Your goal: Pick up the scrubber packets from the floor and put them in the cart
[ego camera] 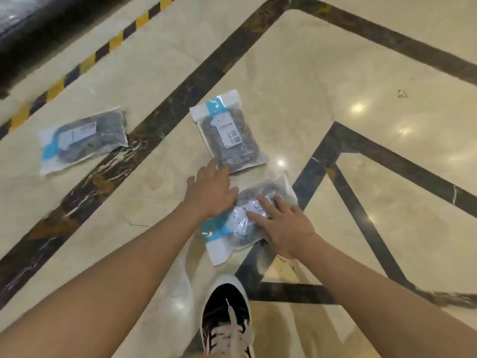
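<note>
Pickup step: right hand flat, fingers spread on nearest packet, left hand open toward 12 o'clock packet, seemingly touching; next, close grips, lift.

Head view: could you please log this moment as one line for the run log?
packets on floor: three | left hand: open, reaching middle packet | right hand: open, flat on nearest packet | far packet: untouched | cart: not visible

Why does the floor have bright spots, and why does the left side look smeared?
Head view: the bright spots are ceiling lights mirrored in the polished floor. The left packet and striped tape show motion blur. The wide lens bends the dark floor bands, and both hands look slightly soft.
</note>
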The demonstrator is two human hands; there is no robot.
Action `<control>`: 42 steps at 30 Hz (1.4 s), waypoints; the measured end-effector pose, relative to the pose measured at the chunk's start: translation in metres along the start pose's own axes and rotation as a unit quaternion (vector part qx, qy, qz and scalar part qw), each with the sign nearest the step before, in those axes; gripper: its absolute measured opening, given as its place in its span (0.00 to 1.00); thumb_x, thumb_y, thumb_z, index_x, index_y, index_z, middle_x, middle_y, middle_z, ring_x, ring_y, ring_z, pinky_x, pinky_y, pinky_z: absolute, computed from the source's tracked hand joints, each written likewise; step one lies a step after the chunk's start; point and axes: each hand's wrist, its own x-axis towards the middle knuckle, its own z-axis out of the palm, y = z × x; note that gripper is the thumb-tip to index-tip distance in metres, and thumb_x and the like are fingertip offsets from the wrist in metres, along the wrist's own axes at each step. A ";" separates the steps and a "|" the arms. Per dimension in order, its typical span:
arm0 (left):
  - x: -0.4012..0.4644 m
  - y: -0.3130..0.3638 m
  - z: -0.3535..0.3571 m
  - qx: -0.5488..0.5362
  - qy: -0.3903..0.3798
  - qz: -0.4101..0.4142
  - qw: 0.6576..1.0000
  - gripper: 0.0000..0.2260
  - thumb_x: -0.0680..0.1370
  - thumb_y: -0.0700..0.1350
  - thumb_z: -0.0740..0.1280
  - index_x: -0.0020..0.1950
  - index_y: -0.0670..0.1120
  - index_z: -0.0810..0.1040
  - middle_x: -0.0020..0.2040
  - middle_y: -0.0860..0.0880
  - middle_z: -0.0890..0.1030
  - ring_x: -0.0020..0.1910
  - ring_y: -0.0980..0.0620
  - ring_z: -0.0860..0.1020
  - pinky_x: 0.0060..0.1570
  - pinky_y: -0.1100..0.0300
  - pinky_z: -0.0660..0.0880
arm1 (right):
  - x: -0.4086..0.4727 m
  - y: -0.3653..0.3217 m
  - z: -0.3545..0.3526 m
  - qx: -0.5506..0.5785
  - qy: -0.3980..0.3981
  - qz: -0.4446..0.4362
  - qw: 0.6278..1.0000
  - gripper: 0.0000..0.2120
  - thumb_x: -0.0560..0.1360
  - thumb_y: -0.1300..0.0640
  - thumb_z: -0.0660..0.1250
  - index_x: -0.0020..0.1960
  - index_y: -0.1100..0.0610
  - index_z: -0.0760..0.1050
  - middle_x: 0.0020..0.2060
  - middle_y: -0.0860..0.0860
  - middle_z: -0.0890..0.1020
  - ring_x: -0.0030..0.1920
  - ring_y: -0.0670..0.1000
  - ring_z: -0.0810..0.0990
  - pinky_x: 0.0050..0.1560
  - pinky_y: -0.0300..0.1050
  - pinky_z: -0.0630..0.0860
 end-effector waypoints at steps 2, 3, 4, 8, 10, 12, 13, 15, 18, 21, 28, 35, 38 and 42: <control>0.042 0.010 0.002 0.025 0.020 0.047 0.998 0.30 0.82 0.57 0.58 0.82 0.52 0.54 0.85 0.45 0.46 0.81 0.38 0.53 0.74 0.36 0.59 | 0.003 0.014 0.015 -0.014 0.026 0.009 1.000 0.31 0.82 0.43 0.57 0.79 0.35 0.43 0.82 0.50 0.42 0.81 0.60 0.47 0.70 0.62 0.65; 0.058 0.016 0.004 0.040 0.012 0.061 0.997 0.29 0.83 0.57 0.57 0.82 0.54 0.53 0.85 0.46 0.45 0.82 0.38 0.51 0.75 0.35 0.58 | 0.001 0.017 0.020 -0.011 0.042 0.027 0.999 0.32 0.82 0.42 0.57 0.80 0.36 0.44 0.83 0.51 0.44 0.80 0.61 0.50 0.68 0.62 0.67; 0.070 0.019 0.009 0.047 -0.001 0.065 0.997 0.29 0.83 0.58 0.55 0.82 0.55 0.52 0.85 0.47 0.45 0.82 0.38 0.49 0.75 0.35 0.57 | -0.002 0.020 0.024 -0.002 0.054 0.050 0.997 0.34 0.81 0.43 0.59 0.80 0.37 0.44 0.83 0.53 0.46 0.79 0.63 0.52 0.67 0.62 0.68; 0.073 0.017 0.026 0.060 -0.018 0.060 0.996 0.30 0.82 0.61 0.54 0.82 0.57 0.51 0.85 0.48 0.48 0.82 0.38 0.47 0.76 0.34 0.55 | -0.016 0.029 0.029 0.028 0.031 0.188 0.981 0.35 0.81 0.42 0.59 0.82 0.47 0.45 0.79 0.64 0.54 0.73 0.68 0.61 0.67 0.61 0.71; 0.059 0.009 0.029 0.059 -0.023 0.062 0.996 0.29 0.82 0.62 0.54 0.82 0.57 0.52 0.84 0.48 0.50 0.82 0.39 0.48 0.75 0.33 0.56 | -0.024 0.038 0.026 0.044 0.035 0.242 0.969 0.33 0.81 0.40 0.57 0.80 0.49 0.49 0.74 0.64 0.61 0.68 0.66 0.68 0.61 0.59 0.74; 0.039 -0.001 0.029 0.071 -0.033 0.069 0.995 0.30 0.81 0.63 0.54 0.81 0.56 0.55 0.84 0.48 0.53 0.82 0.39 0.50 0.75 0.35 0.58 | -0.030 0.051 0.022 0.077 0.046 0.270 0.959 0.30 0.81 0.38 0.54 0.79 0.48 0.52 0.70 0.62 0.65 0.62 0.63 0.72 0.55 0.57 0.77; 0.025 -0.003 0.031 0.081 -0.036 0.073 0.993 0.31 0.79 0.65 0.54 0.81 0.56 0.57 0.83 0.48 0.56 0.81 0.39 0.53 0.75 0.36 0.59 | -0.032 0.057 0.021 0.104 0.047 0.286 0.951 0.30 0.81 0.38 0.54 0.78 0.48 0.53 0.68 0.62 0.66 0.60 0.63 0.74 0.54 0.57 0.78; -0.012 -0.005 0.040 0.105 -0.024 0.097 0.989 0.33 0.75 0.68 0.51 0.77 0.55 0.64 0.79 0.48 0.64 0.77 0.39 0.59 0.72 0.40 0.62 | -0.035 0.071 0.024 0.204 0.064 0.344 0.914 0.32 0.79 0.35 0.59 0.75 0.52 0.56 0.66 0.62 0.68 0.59 0.65 0.76 0.55 0.58 0.78; -0.060 -0.018 0.062 0.086 -0.005 0.140 0.986 0.30 0.74 0.69 0.52 0.65 0.52 0.75 0.64 0.49 0.76 0.70 0.40 0.67 0.67 0.44 0.66 | -0.034 0.088 0.034 0.289 0.069 0.430 0.853 0.51 0.68 0.23 0.61 0.75 0.59 0.57 0.70 0.64 0.69 0.68 0.68 0.71 0.62 0.62 0.74; -0.066 -0.024 0.072 -0.110 0.037 0.007 0.993 0.25 0.76 0.65 0.65 0.62 0.47 0.74 0.60 0.45 0.73 0.66 0.41 0.69 0.66 0.49 0.68 | -0.029 0.098 0.045 0.300 0.000 0.455 0.838 0.71 0.43 0.09 0.45 0.67 0.60 0.71 0.63 0.62 0.77 0.62 0.65 0.76 0.61 0.60 0.76; -0.045 -0.004 0.064 -0.509 -0.052 -0.333 0.792 0.31 0.66 0.48 0.84 0.64 0.41 0.77 0.60 0.42 0.84 0.51 0.44 0.84 0.53 0.50 0.83 | -0.040 0.055 0.012 0.477 0.016 0.439 0.761 0.35 0.62 0.35 0.80 0.56 0.57 0.72 0.52 0.55 0.80 0.49 0.57 0.79 0.40 0.47 0.78; -0.113 0.026 -0.019 -0.546 -0.054 -0.300 0.781 0.21 0.70 0.41 0.81 0.62 0.44 0.80 0.51 0.47 0.87 0.45 0.49 0.87 0.46 0.54 0.84 | -0.110 0.006 -0.036 0.608 0.063 0.396 0.685 0.38 0.66 0.53 0.82 0.64 0.59 0.60 0.53 0.53 0.74 0.52 0.54 0.76 0.47 0.49 0.77; -0.162 0.038 -0.081 -0.552 -0.053 -0.272 0.786 0.13 0.72 0.39 0.79 0.54 0.47 0.82 0.43 0.52 0.87 0.36 0.57 0.86 0.36 0.63 0.82 | -0.157 -0.005 -0.078 0.616 0.078 0.364 0.694 0.41 0.63 0.50 0.84 0.67 0.57 0.64 0.56 0.51 0.77 0.54 0.54 0.79 0.53 0.54 0.81; -0.242 0.055 -0.162 -0.575 -0.019 -0.267 0.773 0.15 0.70 0.39 0.81 0.52 0.48 0.81 0.47 0.50 0.88 0.41 0.54 0.87 0.41 0.59 0.84 | -0.224 -0.019 -0.152 0.648 0.102 0.321 0.683 0.38 0.59 0.43 0.84 0.63 0.55 0.75 0.53 0.51 0.84 0.51 0.52 0.85 0.51 0.54 0.84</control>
